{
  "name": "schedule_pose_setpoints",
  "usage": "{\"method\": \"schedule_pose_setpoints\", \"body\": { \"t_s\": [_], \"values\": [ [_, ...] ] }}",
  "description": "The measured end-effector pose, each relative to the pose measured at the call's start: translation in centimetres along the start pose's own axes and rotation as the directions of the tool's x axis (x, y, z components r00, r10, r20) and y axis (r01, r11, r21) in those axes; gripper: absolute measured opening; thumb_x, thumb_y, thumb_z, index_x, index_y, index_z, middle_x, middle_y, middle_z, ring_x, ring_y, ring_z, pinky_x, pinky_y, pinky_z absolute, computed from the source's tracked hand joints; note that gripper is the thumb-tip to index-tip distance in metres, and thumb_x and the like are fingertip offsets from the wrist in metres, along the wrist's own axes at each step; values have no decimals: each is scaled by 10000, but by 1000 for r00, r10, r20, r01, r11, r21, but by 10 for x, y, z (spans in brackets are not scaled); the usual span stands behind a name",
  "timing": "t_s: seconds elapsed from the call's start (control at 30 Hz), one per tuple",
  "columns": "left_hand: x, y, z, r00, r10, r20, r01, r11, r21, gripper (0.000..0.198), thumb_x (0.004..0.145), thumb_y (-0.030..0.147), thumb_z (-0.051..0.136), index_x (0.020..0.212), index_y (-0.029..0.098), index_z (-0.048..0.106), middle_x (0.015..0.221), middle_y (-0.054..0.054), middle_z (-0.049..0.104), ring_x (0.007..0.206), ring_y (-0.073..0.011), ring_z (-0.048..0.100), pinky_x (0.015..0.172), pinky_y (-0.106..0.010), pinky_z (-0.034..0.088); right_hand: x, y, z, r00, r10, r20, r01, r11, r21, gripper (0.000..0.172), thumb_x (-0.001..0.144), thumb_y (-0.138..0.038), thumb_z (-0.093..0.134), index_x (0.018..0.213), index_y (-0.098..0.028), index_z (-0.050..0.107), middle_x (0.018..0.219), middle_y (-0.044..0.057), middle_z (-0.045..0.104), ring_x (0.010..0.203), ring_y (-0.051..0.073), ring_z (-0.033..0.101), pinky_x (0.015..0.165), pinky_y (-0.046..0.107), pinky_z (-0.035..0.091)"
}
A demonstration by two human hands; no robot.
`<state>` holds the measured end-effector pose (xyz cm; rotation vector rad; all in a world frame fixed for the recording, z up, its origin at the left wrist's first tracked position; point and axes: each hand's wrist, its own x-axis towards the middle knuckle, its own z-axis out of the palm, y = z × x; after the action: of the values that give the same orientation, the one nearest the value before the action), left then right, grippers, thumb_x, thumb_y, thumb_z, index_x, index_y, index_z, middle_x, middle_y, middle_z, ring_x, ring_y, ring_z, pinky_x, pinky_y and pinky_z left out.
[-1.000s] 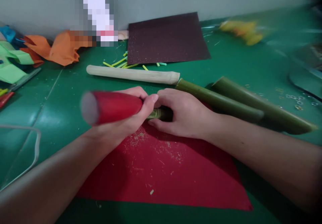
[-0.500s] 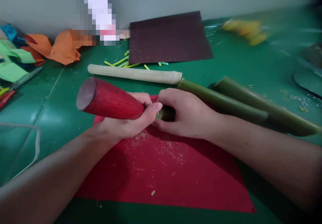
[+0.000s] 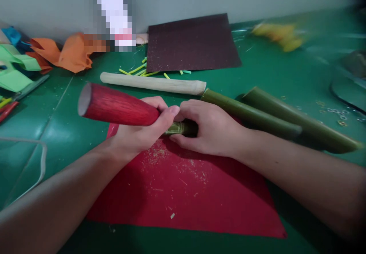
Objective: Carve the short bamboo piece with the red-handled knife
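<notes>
A thick red wooden handle (image 3: 120, 104) points up and to the left from my left hand (image 3: 140, 130), whose fingers are wrapped round its narrow end. The tool's working end is hidden behind the hand. My right hand (image 3: 214, 126) grips a short green bamboo piece (image 3: 188, 128) between thumb and fingers. Pale cut lines show on the bamboo near my left thumb. Both hands are close together over a red sheet (image 3: 177, 193), which is sprinkled with fine shavings and one larger pale chip (image 3: 172, 216).
Beyond my hands lie a pale peeled bamboo stick (image 3: 151, 83) and two green bamboo lengths (image 3: 251, 113). A dark brown sheet (image 3: 194, 42) covers some yellow-green strips. Orange folded paper (image 3: 76, 54) sits at left, small rings (image 3: 337, 112) at right. A white cord (image 3: 42, 162) runs near my left arm.
My left hand and the red handle have shifted left and slightly up, with the handle tilting flatter. More of the bamboo's cut part now shows. My right hand has hardly moved.
</notes>
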<state>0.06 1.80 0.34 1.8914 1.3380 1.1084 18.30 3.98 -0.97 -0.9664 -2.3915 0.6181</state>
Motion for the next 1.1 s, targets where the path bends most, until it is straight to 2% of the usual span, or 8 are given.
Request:
{"method": "schedule_pose_setpoints", "body": {
  "t_s": [0.13, 0.33, 0.43, 0.57, 0.7, 0.87, 1.0, 1.1],
  "values": [
    [-1, 4, -5, 995, 1, 101, 3, 999, -41, 340, 842, 292, 630, 534, 194, 524, 491, 59, 477, 442, -63, 415, 448, -204, 375, 0, 0, 0, 999, 32, -9, -32, 999, -14, 234, 744, -339, 671, 700, -201, 486, 686, -17, 491, 632, 122, 420, 619, 285, 326],
    [3, 7, -5, 985, 10, 171, -5, 1000, -29, 313, 821, 259, 613, 528, 200, 522, 490, 48, 473, 450, -70, 414, 455, -204, 396, -1, 1, -1, 1000, 19, 8, -19, 1000, -10, 184, 754, -321, 657, 746, -199, 519, 705, -8, 515, 658, 135, 446, 631, 290, 335],
    [3, 6, 1, 994, -16, 107, 22, 998, -52, 298, 803, 239, 623, 526, 196, 520, 506, 43, 508, 460, -68, 444, 452, -194, 407, -1, 2, -1, 1000, -6, -12, 5, 1000, -23, 189, 753, -317, 658, 732, -199, 512, 704, -4, 519, 659, 138, 449, 640, 294, 345],
    [-1, 6, 12, 988, -58, -146, 54, 998, -25, 250, 816, 290, 668, 607, 207, 557, 570, 41, 566, 518, -85, 514, 490, -197, 460, 0, 2, -1, 1000, -2, 1, 2, 1000, -3, 152, 757, -316, 651, 783, -184, 580, 789, 33, 603, 732, 167, 523, 688, 307, 389],
    [-5, 6, 17, 981, -33, -189, 43, 998, 50, 270, 821, 290, 679, 600, 209, 547, 570, 38, 558, 547, -96, 539, 550, -212, 504, 0, 3, -2, 1000, 6, 3, -6, 1000, 5, 159, 767, -329, 640, 811, -178, 619, 824, 52, 637, 771, 188, 563, 712, 321, 414],
    [-6, 5, 18, 969, -1, -248, 11, 999, 37, 255, 829, 319, 684, 634, 217, 557, 606, 44, 586, 560, -93, 542, 563, -215, 504, 1, 4, -3, 1000, 1, 1, -1, 1000, 5, 177, 760, -335, 634, 816, -168, 623, 846, 72, 647, 792, 204, 577, 716, 332, 427],
    [0, 6, 16, 963, -67, -262, 76, 997, 27, 266, 827, 297, 677, 614, 213, 541, 579, 39, 555, 560, -98, 528, 585, -233, 507, 2, 4, -2, 1000, -4, 2, 4, 1000, -22, 185, 746, -353, 652, 784, -184, 587, 819, 57, 629, 773, 198, 561, 706, 330, 427],
    [3, 5, 13, 948, -129, -291, 116, 991, -64, 315, 842, 311, 658, 588, 210, 502, 554, 38, 524, 545, -95, 525, 548, -231, 491, 2, 3, -1, 1000, -14, -10, 13, 999, -51, 195, 733, -357, 659, 750, -199, 545, 776, 38, 602, 740, 185, 538, 686, 320, 417]
  ]
}}
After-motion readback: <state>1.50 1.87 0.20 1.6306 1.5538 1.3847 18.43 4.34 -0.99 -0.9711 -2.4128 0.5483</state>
